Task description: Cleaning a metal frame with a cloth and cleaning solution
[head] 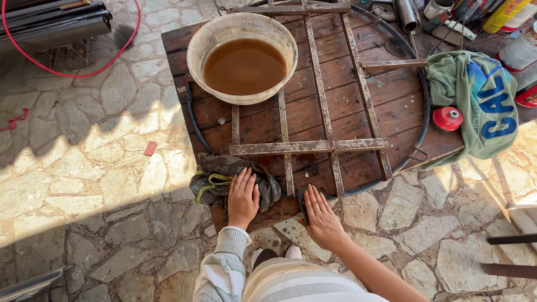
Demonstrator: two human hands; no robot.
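Dark rag (224, 182) lies bunched at the worktop (391, 112) near edge, w/ left hand (243, 197) flat on it, fingers spread, not gripping. Right hand (321, 217) sits just beside, open, palm down on a small dark pad (302, 200), prob. a sanding block. Rusty metal grate (313, 146) lies across the boards behind. Bowl (242, 56) of brown water stands farther back; green cloth (475, 100) & red cup brush (448, 118) at right.
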